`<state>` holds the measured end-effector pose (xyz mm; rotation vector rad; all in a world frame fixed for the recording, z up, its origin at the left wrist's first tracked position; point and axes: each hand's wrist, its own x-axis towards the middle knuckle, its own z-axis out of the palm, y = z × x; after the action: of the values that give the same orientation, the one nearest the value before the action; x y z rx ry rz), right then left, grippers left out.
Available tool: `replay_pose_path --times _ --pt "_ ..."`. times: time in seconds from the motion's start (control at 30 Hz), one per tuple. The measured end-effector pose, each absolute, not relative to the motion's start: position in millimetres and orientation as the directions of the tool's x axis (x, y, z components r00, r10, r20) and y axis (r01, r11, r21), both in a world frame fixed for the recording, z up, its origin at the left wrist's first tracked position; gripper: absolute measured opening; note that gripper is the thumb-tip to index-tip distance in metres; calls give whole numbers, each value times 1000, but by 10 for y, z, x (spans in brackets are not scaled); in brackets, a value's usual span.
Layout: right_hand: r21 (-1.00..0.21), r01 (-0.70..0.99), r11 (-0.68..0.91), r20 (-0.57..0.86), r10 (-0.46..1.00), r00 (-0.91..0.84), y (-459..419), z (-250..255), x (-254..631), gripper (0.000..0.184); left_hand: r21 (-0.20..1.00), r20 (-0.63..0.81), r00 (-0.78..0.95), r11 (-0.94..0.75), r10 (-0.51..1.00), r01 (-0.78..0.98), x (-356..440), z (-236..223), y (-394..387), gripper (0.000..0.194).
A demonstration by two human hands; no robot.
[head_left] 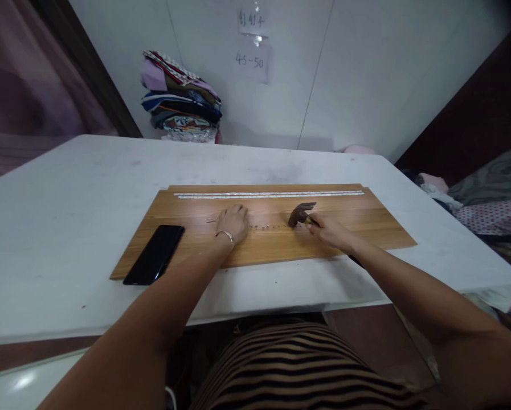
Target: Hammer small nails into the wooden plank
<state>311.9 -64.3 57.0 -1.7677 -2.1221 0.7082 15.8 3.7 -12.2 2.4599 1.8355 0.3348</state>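
Note:
On a wood-grain board point(272, 250), my left hand point(233, 221) rests palm down, its fingers slightly bent over the surface. A bracelet circles that wrist. A few thin nails point(212, 220) lie just left of it. My right hand point(327, 229) is closed around the handle of a claw hammer point(300, 214), close to its head. The hammer head is low over the board, at the right end of a row of several small nails point(267, 227). Whether it touches a nail I cannot tell.
Two white strips point(268, 195) run along the board's far side. A black phone point(155, 254) lies on its left end. The white table point(88, 188) extends around the board. Folded cloths point(180, 102) are stacked at the wall, below handwritten papers point(253, 60).

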Motion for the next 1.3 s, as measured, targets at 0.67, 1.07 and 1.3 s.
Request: replay_pose_path --times 0.67,1.07,1.3 --pt "-553 824 125 -80 976 -202 -621 574 3126 16 198 148 260 -286 954 937 158 -122 32 37" --pt "-537 830 148 -68 974 -218 -631 561 3134 15 190 142 261 -285 955 939 157 -112 33 38" --pt "-549 822 152 -48 976 -213 -610 526 3148 14 192 150 267 -293 952 937 142 -146 54 39"
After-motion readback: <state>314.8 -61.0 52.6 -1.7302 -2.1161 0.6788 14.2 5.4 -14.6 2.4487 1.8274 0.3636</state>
